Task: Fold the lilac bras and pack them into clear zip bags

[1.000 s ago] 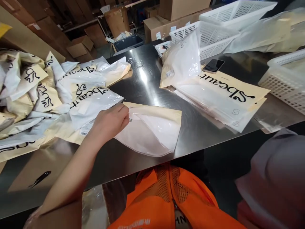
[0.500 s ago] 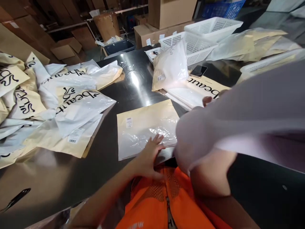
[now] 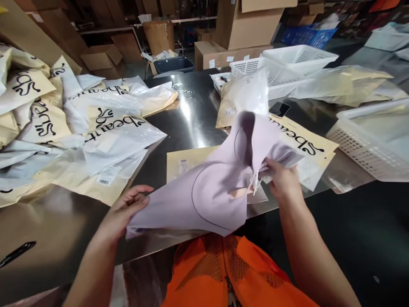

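Note:
A lilac stretch garment (image 3: 179, 204) with curved cup seams, like a bra top or bodysuit, is stretched sideways in front of me. My left hand (image 3: 129, 209) pinches its lower left end between thumb and fingers. Gathered fabric at the other end is gripped by my right hand (image 3: 283, 181). White threads or tag cords dangle near the right-hand side. Beneath the garment lies a flat cream and clear mailer bag (image 3: 174, 164) with a barcode label, mostly covered. To the right of it, a printed bag (image 3: 297, 138) rests near my right hand.
Printed mailer bags (image 3: 111, 143) are heaped on the left of the metal table (image 3: 105, 226). A filled bag (image 3: 238, 98), a phone (image 3: 280, 109) and white baskets (image 3: 300, 59) stand at the back. Another white basket (image 3: 361, 147) is on the right. A black pen-like item (image 3: 17, 252) lies front left.
The garment has swung from the right to the middle, over the flat mailer. My left hand has left that mailer, moved left and taken hold of the garment's end.

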`<state>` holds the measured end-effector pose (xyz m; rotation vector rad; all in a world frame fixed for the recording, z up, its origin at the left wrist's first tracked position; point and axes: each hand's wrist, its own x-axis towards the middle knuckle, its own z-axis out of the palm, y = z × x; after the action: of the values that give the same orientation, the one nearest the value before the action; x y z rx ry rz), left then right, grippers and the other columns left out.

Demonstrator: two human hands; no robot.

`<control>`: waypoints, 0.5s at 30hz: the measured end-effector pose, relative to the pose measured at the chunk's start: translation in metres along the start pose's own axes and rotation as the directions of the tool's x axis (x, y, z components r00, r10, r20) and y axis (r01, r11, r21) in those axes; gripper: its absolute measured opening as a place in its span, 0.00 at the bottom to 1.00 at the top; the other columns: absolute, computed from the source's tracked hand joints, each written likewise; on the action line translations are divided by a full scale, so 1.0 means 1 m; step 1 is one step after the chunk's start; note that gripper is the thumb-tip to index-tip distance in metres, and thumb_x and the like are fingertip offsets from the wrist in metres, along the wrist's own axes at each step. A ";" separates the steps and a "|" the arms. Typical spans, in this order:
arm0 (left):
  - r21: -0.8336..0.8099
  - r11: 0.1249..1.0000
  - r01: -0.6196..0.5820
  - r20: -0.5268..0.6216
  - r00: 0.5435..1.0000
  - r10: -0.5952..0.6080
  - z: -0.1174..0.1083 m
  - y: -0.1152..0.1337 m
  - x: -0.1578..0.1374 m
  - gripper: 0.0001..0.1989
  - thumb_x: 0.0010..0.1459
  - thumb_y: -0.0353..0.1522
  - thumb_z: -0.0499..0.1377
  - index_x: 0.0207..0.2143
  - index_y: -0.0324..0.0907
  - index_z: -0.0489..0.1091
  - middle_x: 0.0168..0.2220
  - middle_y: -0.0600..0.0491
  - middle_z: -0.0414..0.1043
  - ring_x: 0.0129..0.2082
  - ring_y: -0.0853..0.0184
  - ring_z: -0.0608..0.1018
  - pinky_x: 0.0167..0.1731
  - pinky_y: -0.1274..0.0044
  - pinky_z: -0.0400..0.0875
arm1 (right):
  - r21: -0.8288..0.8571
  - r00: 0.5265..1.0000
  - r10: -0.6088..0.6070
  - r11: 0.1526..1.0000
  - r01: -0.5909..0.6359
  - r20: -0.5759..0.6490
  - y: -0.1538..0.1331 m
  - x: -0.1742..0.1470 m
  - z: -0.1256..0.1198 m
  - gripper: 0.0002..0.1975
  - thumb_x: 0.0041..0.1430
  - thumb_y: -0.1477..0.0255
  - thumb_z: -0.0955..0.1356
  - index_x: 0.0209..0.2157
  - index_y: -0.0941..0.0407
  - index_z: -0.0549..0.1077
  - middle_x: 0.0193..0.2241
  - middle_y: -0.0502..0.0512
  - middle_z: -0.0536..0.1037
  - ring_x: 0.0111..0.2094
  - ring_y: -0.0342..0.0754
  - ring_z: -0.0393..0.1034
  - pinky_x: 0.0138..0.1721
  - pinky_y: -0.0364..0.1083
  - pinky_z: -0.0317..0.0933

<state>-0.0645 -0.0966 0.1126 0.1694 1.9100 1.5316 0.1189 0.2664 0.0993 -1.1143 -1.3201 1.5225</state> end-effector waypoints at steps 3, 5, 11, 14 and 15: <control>0.350 0.936 -0.014 0.060 0.998 -0.008 -0.031 -0.005 0.017 0.25 0.48 0.46 0.66 0.46 0.43 0.72 0.24 0.59 0.64 0.23 0.69 0.68 0.23 0.79 0.60 | -0.387 0.998 -0.059 0.920 0.068 0.034 0.050 -0.006 -0.031 0.38 0.38 0.62 0.75 0.50 0.54 0.57 0.41 0.61 0.71 0.35 0.58 0.71 0.33 0.60 0.71; 0.535 0.845 -0.021 0.077 0.997 -0.023 -0.037 -0.013 0.028 0.26 0.49 0.48 0.63 0.47 0.42 0.72 0.27 0.56 0.68 0.27 0.66 0.70 0.26 0.77 0.63 | -0.614 0.961 -0.260 0.745 0.260 0.091 0.067 -0.014 -0.046 0.43 0.39 0.57 0.74 0.53 0.59 0.57 0.48 0.69 0.67 0.45 0.65 0.68 0.45 0.67 0.66; 0.760 0.649 0.034 0.101 0.981 -0.169 -0.048 -0.021 0.027 0.21 0.49 0.51 0.61 0.32 0.42 0.71 0.30 0.53 0.72 0.32 0.61 0.74 0.28 0.76 0.63 | -0.652 0.693 -0.521 0.302 0.695 0.498 0.042 -0.024 -0.037 0.30 0.55 0.63 0.67 0.57 0.60 0.62 0.52 0.69 0.68 0.54 0.65 0.62 0.54 0.64 0.60; 0.783 0.615 0.092 0.075 0.968 -0.241 -0.058 -0.023 0.020 0.22 0.48 0.52 0.62 0.28 0.42 0.69 0.24 0.55 0.68 0.27 0.62 0.72 0.24 0.76 0.60 | -0.505 0.501 -0.424 0.114 0.856 0.754 0.029 -0.014 -0.010 0.24 0.61 0.69 0.65 0.58 0.59 0.63 0.54 0.67 0.69 0.56 0.62 0.62 0.54 0.60 0.61; 0.796 0.599 0.091 0.083 0.963 -0.256 -0.061 -0.024 0.018 0.22 0.48 0.52 0.62 0.27 0.42 0.69 0.23 0.55 0.67 0.26 0.62 0.72 0.24 0.77 0.59 | -0.431 0.418 -0.363 0.048 0.901 0.833 0.028 -0.009 0.000 0.23 0.62 0.71 0.65 0.58 0.58 0.64 0.56 0.66 0.68 0.58 0.62 0.61 0.54 0.60 0.60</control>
<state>-0.1059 -0.1449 0.0880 0.4787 2.2357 0.4125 0.1206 0.2543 0.0725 -0.2724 -2.7291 0.1913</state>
